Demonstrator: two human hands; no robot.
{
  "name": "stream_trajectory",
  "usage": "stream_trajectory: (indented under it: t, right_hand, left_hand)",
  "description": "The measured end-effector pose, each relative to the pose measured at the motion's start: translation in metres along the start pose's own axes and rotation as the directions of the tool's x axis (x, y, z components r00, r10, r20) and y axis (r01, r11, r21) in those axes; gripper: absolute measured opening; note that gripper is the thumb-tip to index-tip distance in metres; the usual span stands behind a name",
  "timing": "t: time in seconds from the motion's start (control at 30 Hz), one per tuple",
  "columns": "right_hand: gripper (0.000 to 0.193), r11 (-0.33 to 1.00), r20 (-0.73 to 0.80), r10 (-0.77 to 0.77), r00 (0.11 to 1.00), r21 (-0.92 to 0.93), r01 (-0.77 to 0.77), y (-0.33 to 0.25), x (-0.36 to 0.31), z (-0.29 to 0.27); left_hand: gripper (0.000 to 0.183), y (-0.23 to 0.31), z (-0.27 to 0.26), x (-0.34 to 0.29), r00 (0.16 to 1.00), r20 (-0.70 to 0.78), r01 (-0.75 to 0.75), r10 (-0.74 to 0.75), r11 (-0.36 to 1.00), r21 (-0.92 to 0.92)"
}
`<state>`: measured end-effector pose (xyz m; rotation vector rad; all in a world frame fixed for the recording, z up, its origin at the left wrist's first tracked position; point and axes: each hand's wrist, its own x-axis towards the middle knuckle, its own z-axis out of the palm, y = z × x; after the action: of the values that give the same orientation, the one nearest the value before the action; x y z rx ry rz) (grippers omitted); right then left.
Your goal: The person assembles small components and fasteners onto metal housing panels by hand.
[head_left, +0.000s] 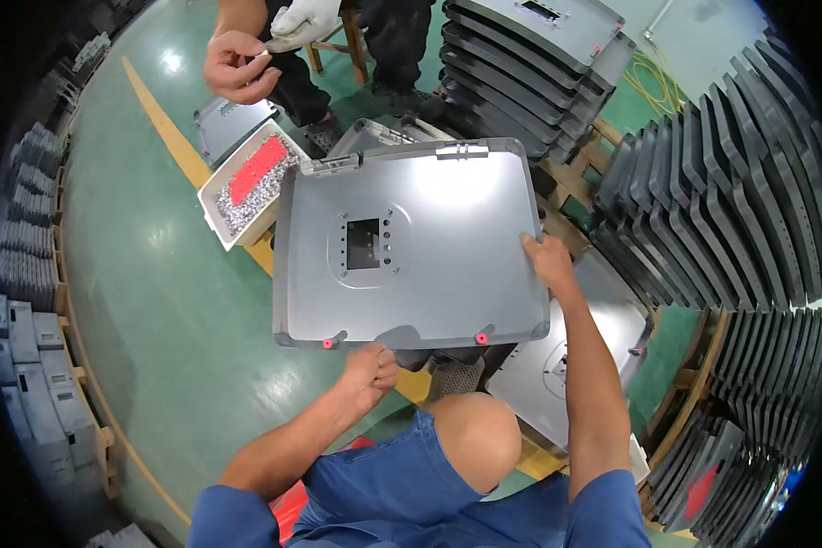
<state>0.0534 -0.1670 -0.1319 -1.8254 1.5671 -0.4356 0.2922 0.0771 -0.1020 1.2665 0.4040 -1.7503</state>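
A grey metal cabinet door panel [438,237] lies in front of me, with a square cut-out and a row of small holes. Along its near edge sit two round red pieces [481,339]; hinge-like metal parts [463,152] are on its far edge. My right hand [548,262] grips the panel's right edge, thumb on top. Just at the near edge, beside the left red piece [329,343], my left hand [371,373] is closed with curled fingers. Whatever it may hold is hidden.
A white bin [208,205] of small metal parts, with a red piece on top, stands at far left. Another person's hands [237,68] are beyond it, one gloved. Stacked panels [511,78] rise behind and at right [703,192]. Another panel [543,393] lies below my right arm.
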Motion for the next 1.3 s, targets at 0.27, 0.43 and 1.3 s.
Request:
stream_trajectory:
  t: [0.27, 0.43, 1.3]
  right_hand:
    - [0.044, 0.951, 0.151, 0.050, 0.987, -0.309, -0.001, -0.042, 0.031, -0.014]
    - [0.029, 0.905, 0.013, 0.016, 1.000, -0.425, -0.009, -0.037, 0.034, -0.015]
    - [0.023, 0.717, -0.019, 0.421, 0.907, 0.619, -0.320, 0.015, -0.344, -0.045]
  left_hand:
    - [0.023, -0.010, 0.030, 0.009, 0.999, -0.029, 0.007, -0.013, 0.984, -0.181]
    - [0.021, -0.011, 0.068, 0.020, 0.993, -0.113, -0.047, 0.025, 0.980, -0.196]
    - [0.026, -0.078, 0.202, -0.117, 0.780, 0.620, -0.039, 0.083, 0.996, -0.084]
